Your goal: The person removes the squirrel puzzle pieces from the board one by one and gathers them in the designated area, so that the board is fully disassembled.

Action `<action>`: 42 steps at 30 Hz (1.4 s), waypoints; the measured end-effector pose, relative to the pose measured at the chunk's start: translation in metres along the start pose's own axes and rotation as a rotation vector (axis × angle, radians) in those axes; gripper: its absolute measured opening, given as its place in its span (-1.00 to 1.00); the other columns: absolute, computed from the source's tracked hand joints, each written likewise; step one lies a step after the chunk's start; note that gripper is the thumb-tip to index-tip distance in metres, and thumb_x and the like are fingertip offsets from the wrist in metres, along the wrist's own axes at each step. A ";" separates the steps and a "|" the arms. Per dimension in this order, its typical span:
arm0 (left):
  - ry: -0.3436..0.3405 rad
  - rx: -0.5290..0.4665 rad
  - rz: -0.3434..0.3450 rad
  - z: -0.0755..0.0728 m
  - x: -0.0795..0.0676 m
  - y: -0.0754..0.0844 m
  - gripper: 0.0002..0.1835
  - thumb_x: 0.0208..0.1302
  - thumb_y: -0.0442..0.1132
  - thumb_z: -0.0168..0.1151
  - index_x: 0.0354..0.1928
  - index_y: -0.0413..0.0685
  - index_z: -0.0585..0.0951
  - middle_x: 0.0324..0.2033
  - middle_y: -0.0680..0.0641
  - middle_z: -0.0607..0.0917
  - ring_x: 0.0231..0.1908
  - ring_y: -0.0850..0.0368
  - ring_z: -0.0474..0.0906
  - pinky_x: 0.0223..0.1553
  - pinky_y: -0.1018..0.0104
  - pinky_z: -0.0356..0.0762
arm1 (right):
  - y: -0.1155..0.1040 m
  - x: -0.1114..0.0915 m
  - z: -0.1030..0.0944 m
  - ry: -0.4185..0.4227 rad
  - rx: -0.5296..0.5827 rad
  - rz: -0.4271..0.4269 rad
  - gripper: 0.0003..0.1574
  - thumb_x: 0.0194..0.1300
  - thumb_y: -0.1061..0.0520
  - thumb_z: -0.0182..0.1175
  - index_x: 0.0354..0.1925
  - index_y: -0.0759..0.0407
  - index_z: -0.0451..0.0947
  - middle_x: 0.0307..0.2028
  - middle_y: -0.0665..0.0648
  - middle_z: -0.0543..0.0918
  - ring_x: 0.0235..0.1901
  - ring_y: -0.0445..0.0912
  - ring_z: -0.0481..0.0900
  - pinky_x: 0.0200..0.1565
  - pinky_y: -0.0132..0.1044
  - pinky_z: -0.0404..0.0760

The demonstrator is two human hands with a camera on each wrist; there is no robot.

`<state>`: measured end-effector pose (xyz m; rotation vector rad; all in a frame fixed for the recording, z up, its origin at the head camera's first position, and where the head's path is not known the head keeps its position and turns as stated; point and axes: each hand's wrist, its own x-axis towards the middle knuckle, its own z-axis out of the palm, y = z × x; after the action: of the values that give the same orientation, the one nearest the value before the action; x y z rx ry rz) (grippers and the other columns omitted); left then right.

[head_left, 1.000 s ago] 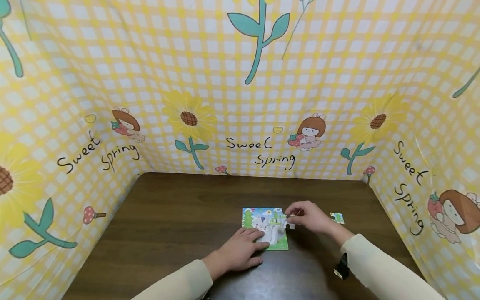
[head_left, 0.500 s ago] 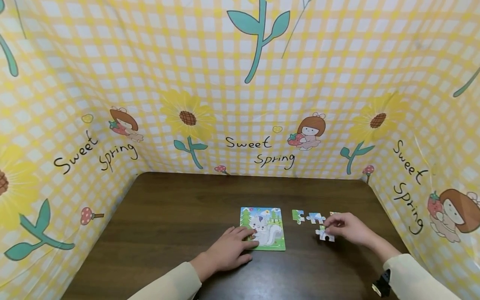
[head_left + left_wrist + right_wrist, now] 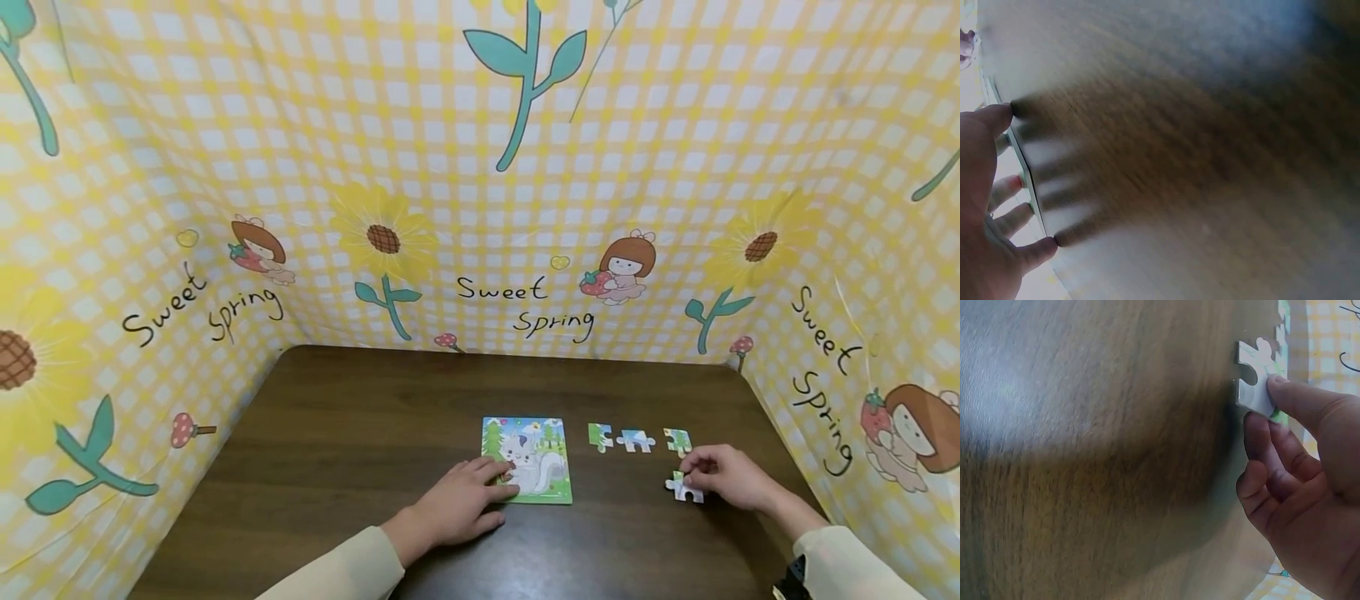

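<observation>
A square picture puzzle (image 3: 551,483) with a pale, bushy-tailed animal and green trees lies on the brown table. My left hand (image 3: 453,504) rests on its left side with the fingers spread; in the left wrist view, fingertips (image 3: 1041,250) touch down along a thin edge. Off to the right, my right hand (image 3: 731,479) pinches a loose puzzle piece (image 3: 684,490) between thumb and fingers. That piece (image 3: 1250,394), whitish with a round notch and a knob, is tilted up in the right wrist view. Three more puzzle pieces (image 3: 637,441) lie in a row behind it.
The dark wooden table (image 3: 360,417) is walled in at the back and sides by a yellow checked cloth (image 3: 420,150) printed with flowers and "Sweet Spring". The right sleeve (image 3: 855,558) has a black strap (image 3: 791,579) at the wrist.
My right hand has moved from the puzzle's right edge to the right side of the table, carrying the puzzle piece, and uncovering the loose row. My left hand stays on the puzzle.
</observation>
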<state>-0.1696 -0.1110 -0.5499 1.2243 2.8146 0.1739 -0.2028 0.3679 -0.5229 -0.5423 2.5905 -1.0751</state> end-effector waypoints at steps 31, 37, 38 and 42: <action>-0.029 -0.028 -0.033 0.003 -0.002 0.003 -0.47 0.55 0.15 0.08 0.49 0.41 0.42 0.53 0.09 0.31 0.51 -0.07 0.25 0.33 -0.23 0.39 | 0.007 0.004 0.008 0.112 -0.289 0.134 -0.90 0.23 0.21 0.43 -0.33 0.00 0.71 -0.35 -0.08 0.66 -0.37 -0.26 0.52 -0.30 -0.30 0.51; -0.039 -0.005 -0.028 0.001 -0.002 0.002 -0.47 0.54 0.16 0.08 0.49 0.41 0.42 0.53 0.07 0.33 0.50 -0.06 0.26 0.36 -0.22 0.36 | -0.004 0.009 0.004 0.124 -0.296 0.060 -0.94 0.25 0.19 0.43 -0.29 0.07 0.71 -0.36 -0.09 0.68 -0.39 -0.30 0.52 -0.34 -0.30 0.52; -0.038 0.003 -0.026 0.001 -0.002 0.002 -0.47 0.54 0.17 0.08 0.49 0.41 0.42 0.52 0.07 0.33 0.50 -0.06 0.26 0.37 -0.21 0.35 | -0.009 0.011 0.003 0.129 -0.299 0.045 -0.94 0.25 0.18 0.43 -0.28 0.07 0.71 -0.35 -0.09 0.68 -0.39 -0.31 0.52 -0.34 -0.30 0.52; -0.028 0.027 -0.019 0.000 -0.001 0.002 -0.47 0.53 0.17 0.10 0.48 0.42 0.43 0.51 0.07 0.35 0.49 -0.04 0.28 0.38 -0.20 0.34 | -0.033 0.024 0.002 0.125 -0.292 -0.023 -0.91 0.30 0.14 0.41 -0.21 0.09 0.72 -0.31 -0.08 0.68 -0.37 -0.29 0.57 -0.33 -0.30 0.56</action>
<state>-0.1675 -0.1101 -0.5501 1.1948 2.8131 0.1169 -0.2158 0.3346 -0.5037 -0.5883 2.8796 -0.7620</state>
